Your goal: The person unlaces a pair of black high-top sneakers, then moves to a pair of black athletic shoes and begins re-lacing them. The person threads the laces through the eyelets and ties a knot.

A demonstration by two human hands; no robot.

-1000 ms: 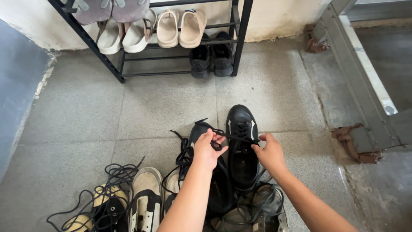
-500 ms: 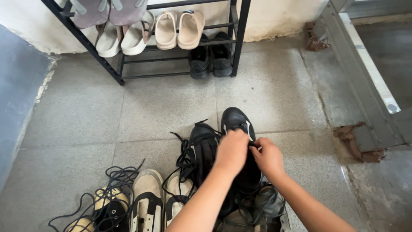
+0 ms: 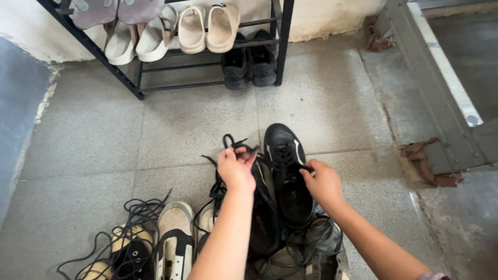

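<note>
Grey speckled floor tiles (image 3: pixel 197 124) fill most of the view. Black metal shoe rack (image 3: pixel 280 46) stands far left against the wall, with pale sandals (image 3: pixel 207 28) on its upper bar and a black pair (image 3: pixel 249 62) on the bottom bar. Near left, a heap of beige-and-black sneakers (image 3: pixel 174 238) lies tangled in loose black laces.

Two black shoes sit side by side at near centre. Right black shoe (image 3: pixel 288 171) points its toe far; it is glossy, with white trim beside the lacing and an open mouth showing a dark insole. Left black shoe (image 3: pixel 262 207) is just beside it, touching, partly hidden by the forearm.

Left hand (image 3: pixel 236 167) hovers over the left shoe's toe end, fingers pinched shut on a black lace (image 3: pixel 229 140) that loops up past the fingertips on the far side. Right hand (image 3: pixel 322 181) rests at the right edge of the right shoe, fingers curled at the lacing; whether it grips a lace cannot be told.
</note>
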